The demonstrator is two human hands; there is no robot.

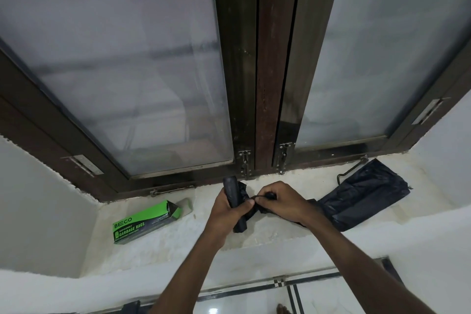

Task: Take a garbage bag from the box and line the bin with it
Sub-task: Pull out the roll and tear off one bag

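A black roll of garbage bags [233,192] stands nearly upright over the pale window sill [178,242], gripped by my left hand [226,211]. My right hand [277,202] pinches the black plastic where it leaves the roll. From there an unrolled, partly folded black bag [364,196] stretches to the right and lies flat on the sill. The green and black garbage bag box [145,223] lies on its side at the left of the sill, its end flap open. No bin is in view.
A dark wooden window frame [265,84] with frosted panes rises just behind the sill, with latches at its base. A metal window stay [353,168] lies by the bag. White walls close both sides. Tiled floor [331,296] and a bare foot [281,310] show below.
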